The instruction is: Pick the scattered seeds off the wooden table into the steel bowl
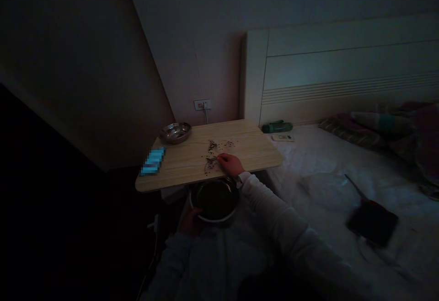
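Note:
My right hand (231,164) reaches over the wooden table top, fingertips pinched together at a scatter of small dark bits (211,146). Whatever lies between those fingers is too small and dim to make out. Below the table's near edge, my left hand (192,222) grips the left rim of a round bowl (215,221) in my lap. The bowl has a pale outer rim, and its dark greenish contents are too dim to identify. A shiny metal bowl (176,132) stands at the table's back left corner.
A lit, blurred-out screen (153,161) lies on the table's (178,166) left side. On the bed (291,168) to the right are a green bottle (277,126), a pale remote-like object (283,138), a dark flat object (373,222) and bedding. A plugged wall socket (202,104) is behind.

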Motion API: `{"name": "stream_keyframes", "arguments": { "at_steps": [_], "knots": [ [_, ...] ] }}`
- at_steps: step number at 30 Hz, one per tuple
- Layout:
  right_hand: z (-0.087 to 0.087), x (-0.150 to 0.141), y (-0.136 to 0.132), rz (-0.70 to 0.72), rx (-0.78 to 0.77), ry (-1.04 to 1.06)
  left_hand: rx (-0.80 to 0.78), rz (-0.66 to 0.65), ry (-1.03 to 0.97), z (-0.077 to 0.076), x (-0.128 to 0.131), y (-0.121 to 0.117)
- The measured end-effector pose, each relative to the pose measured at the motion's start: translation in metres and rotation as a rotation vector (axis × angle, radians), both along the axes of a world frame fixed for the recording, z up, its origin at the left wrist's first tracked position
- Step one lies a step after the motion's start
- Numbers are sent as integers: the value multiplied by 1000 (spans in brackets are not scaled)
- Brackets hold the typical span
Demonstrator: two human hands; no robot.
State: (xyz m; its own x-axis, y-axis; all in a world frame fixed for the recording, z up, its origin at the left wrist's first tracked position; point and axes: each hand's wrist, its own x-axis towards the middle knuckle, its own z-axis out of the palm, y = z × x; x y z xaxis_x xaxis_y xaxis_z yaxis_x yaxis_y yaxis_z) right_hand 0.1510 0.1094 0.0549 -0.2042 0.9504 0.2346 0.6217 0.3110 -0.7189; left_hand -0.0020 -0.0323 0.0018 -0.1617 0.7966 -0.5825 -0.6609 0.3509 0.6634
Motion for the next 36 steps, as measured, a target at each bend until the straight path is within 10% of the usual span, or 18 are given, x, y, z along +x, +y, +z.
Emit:
{"name": "stream_keyframes", "arguments": {
  "at_steps": [36],
  "knots": [
    [-2, 4, 4, 188, -86, 229, -87, -27, -132, -3, -8, 5]
  ]
}}
